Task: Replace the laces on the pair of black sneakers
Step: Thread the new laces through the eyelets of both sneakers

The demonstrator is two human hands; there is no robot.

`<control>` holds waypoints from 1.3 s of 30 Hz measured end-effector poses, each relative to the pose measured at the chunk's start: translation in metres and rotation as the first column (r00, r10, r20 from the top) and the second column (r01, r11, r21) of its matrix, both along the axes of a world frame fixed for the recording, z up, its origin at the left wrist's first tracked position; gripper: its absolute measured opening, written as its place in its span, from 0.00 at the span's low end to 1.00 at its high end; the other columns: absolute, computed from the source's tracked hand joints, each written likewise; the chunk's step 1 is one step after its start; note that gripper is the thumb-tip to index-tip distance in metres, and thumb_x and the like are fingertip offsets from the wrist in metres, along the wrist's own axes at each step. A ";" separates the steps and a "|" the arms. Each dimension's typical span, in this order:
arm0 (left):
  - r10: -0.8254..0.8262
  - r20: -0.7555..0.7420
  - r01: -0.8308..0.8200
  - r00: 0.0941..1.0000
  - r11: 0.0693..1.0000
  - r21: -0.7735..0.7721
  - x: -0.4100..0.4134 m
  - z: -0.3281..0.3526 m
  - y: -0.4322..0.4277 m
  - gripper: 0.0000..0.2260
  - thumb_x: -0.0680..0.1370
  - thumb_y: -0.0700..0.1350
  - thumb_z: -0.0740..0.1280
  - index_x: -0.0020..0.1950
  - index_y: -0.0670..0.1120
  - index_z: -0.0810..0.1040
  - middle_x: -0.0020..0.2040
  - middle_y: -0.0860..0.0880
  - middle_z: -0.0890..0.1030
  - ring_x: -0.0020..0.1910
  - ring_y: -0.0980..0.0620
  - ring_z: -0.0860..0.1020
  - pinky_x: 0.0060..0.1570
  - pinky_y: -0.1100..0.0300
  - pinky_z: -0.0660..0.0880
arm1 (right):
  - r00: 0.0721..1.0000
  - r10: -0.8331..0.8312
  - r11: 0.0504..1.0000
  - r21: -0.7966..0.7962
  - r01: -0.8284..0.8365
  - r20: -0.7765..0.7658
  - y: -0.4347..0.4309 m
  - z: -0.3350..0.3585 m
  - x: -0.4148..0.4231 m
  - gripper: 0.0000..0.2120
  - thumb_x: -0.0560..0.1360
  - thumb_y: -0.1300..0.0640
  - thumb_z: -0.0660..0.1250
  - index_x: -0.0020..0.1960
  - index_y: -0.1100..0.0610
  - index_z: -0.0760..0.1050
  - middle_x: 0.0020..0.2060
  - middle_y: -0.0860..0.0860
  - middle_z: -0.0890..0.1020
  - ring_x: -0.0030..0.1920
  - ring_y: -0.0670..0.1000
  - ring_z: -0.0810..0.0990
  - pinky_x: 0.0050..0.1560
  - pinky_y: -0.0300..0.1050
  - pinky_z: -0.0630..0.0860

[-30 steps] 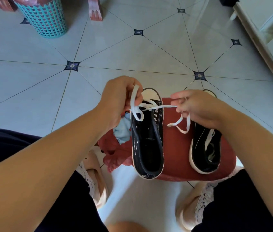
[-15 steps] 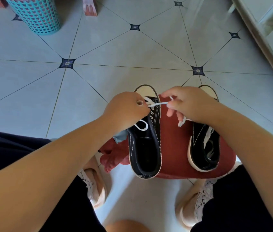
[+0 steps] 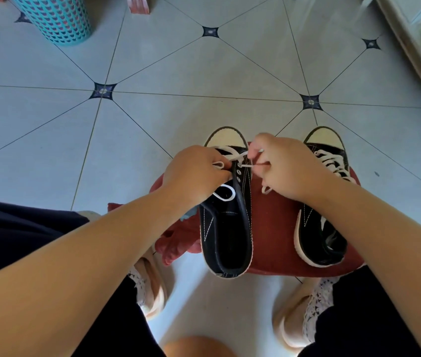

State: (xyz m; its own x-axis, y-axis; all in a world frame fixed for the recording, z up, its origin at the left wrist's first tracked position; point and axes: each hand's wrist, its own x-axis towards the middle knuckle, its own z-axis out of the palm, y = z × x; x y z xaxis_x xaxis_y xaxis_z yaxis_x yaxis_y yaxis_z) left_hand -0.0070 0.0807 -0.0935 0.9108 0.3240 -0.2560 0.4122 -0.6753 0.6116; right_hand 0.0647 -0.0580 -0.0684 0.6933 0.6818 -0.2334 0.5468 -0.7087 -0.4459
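Sneaker eyelets sit half hidden under left hand and right hand, each grip pinching white lace.

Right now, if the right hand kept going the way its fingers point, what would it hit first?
The right hand points across at the sneaker being laced; it pinches the white lace, so it would likely meet that shoe's eyelet row first, then the left hand. Depth is unclear.

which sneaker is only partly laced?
The left sneaker: its white lace crosses only near the toe, and the eyelets behind are bare. The right sneaker shows several crossed rows.
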 end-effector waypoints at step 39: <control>0.109 0.176 -0.091 0.978 0.990 -0.109 -0.001 0.005 -0.006 0.07 0.76 0.38 0.62 0.41 0.36 0.76 0.36 0.42 0.75 0.35 0.48 0.70 0.35 0.57 0.64 | 0.952 -0.068 0.977 0.172 0.123 -0.297 -0.004 0.001 0.000 0.12 0.71 0.57 0.69 0.53 0.46 0.75 0.46 0.43 0.78 0.44 0.44 0.78 0.43 0.40 0.74</control>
State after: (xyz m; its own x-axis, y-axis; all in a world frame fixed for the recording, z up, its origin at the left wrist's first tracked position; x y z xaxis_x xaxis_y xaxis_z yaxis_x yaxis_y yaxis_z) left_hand -0.0083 0.0751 -0.0882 0.9091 0.3972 -0.1255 0.3510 -0.5682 0.7443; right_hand 0.0644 -0.0618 -0.0671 0.6791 0.6663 -0.3082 0.3095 -0.6405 -0.7028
